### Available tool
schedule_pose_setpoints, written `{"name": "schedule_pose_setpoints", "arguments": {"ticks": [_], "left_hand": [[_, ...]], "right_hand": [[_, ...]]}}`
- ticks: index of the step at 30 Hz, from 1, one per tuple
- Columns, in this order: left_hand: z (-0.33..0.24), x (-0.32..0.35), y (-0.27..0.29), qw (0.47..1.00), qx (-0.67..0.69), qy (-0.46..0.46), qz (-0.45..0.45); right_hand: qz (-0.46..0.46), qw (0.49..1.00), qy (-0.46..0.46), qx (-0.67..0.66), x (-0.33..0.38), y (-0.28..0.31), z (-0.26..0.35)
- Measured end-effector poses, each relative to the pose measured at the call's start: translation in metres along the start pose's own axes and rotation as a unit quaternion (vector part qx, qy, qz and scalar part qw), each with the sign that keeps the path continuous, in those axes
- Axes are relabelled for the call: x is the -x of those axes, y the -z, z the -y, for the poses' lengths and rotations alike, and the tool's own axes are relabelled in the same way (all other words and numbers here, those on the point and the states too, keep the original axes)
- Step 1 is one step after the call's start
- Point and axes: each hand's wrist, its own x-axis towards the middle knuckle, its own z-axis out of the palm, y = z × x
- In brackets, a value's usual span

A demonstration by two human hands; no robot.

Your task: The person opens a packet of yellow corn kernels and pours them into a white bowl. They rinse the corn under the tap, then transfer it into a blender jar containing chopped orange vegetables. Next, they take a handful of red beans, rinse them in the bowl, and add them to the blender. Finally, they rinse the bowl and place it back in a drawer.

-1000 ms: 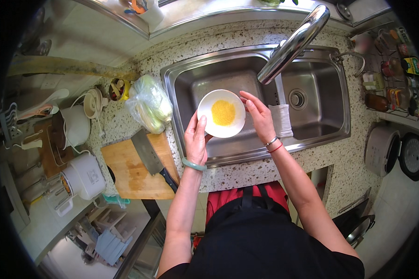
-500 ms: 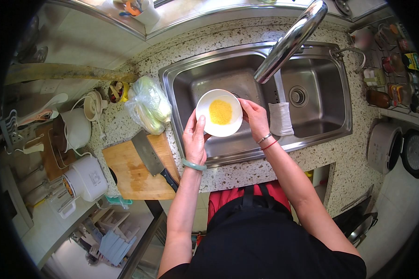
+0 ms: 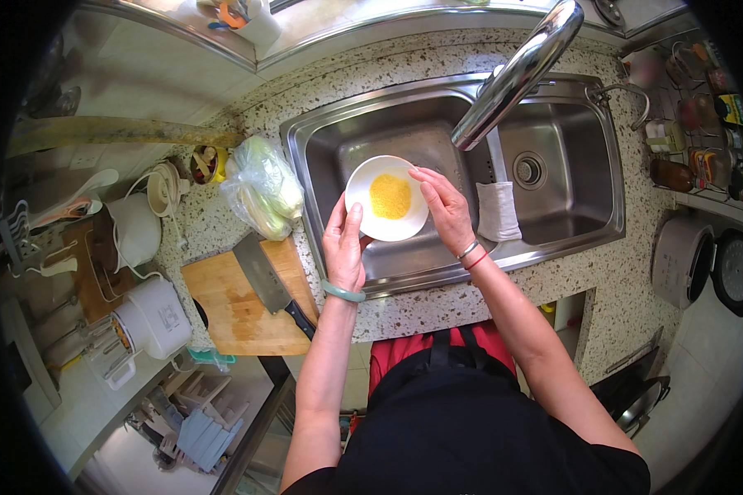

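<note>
Over the left basin of the sink I hold a white bowl [image 3: 398,227] with fine yellow grains [image 3: 390,197] heaped in its middle. My left hand [image 3: 344,243] grips its left side, thumb on the rim and fingers underneath. At the bowl's right edge is my right hand [image 3: 444,205], its fingers stretched out and close together, tips just over the rim. Whether those fingertips press on the rim is hard to see. Beneath the bowl lies the steel double sink [image 3: 330,128], and the chrome faucet [image 3: 516,78] arches above its divider.
A grey cloth [image 3: 498,212] hangs over the sink divider. Left of the sink lie bagged green vegetables [image 3: 264,188] and a cutting board [image 3: 223,305] bearing a cleaver [image 3: 264,276], its handle toward me. On the right stand a rice cooker [image 3: 683,260] and a rack of jars [image 3: 698,169].
My right hand has shifted from gripping the bowl's right side to reaching its straightened fingers over the rim. The bowl stays almost in place in my left hand.
</note>
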Motion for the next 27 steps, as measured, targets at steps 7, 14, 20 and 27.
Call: {"name": "schedule_pose_setpoints", "arguments": {"ticks": [7, 14, 20, 27], "left_hand": [[0.0, -0.001, 0.002, 1.0, -0.006, -0.006, 0.009], [0.0, -0.001, 0.002, 1.0, -0.004, -0.014, 0.006], [0.002, -0.001, 0.003, 1.0, 0.0, -0.017, 0.009], [0.002, -0.002, 0.005, 1.0, -0.01, -0.025, 0.008]], "right_hand": [[0.033, 0.995, -0.057, -0.072, -0.005, -0.001, -0.006], [0.018, 0.994, -0.07, -0.087, 0.001, -0.011, -0.012], [0.016, 0.991, -0.086, -0.099, 0.008, -0.018, -0.007], [-0.005, 0.991, -0.087, -0.107, 0.009, -0.024, -0.01]]}}
